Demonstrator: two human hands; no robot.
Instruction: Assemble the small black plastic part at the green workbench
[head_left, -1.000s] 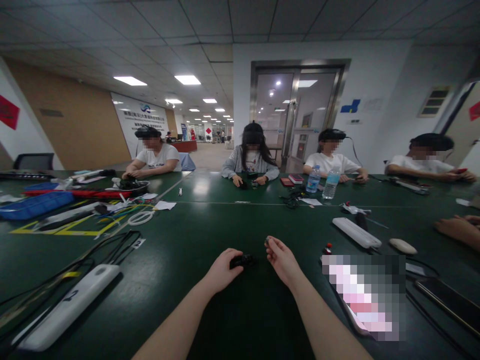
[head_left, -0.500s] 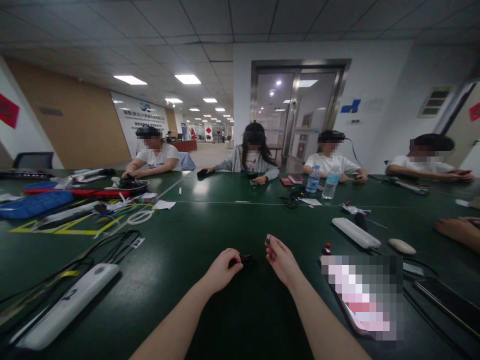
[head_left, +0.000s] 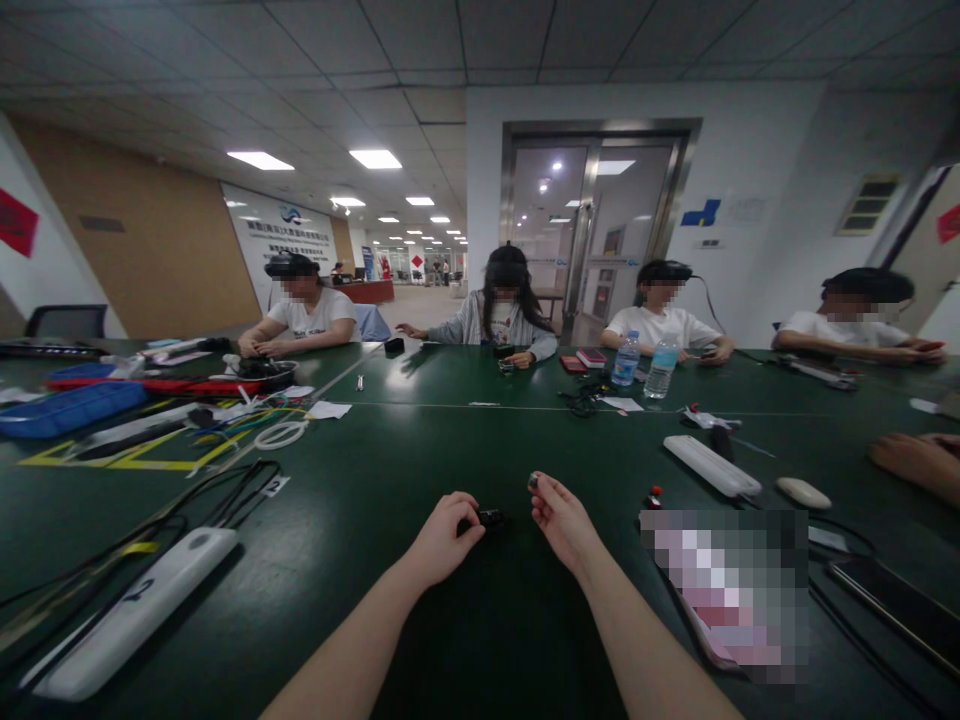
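Close in front of me, my left hand [head_left: 448, 535] rests low over the green table, its fingers closed around one end of a small black object [head_left: 491, 518]. The kind of that object is too dark to make out. To the right of it, my right hand [head_left: 556, 520] is raised slightly, thumb and finger pinching a tiny dark, metallic-looking piece [head_left: 533, 481]. A short gap separates this piece from the black object. Both forearms reach in from the bottom edge.
At right lie a pixelated phone [head_left: 720, 600], a white power strip [head_left: 709, 466], a white mouse [head_left: 803, 492] and a dark phone [head_left: 900, 605]. Another power strip [head_left: 142, 610] with cables lies left. Bottles [head_left: 661, 368] and a blue tray [head_left: 75, 408] stand farther off. Several people sit around the table.
My two hands stay almost in place, with only slight finger shifts. Across the table, a person's hand has lifted off a black object and moved away from it.
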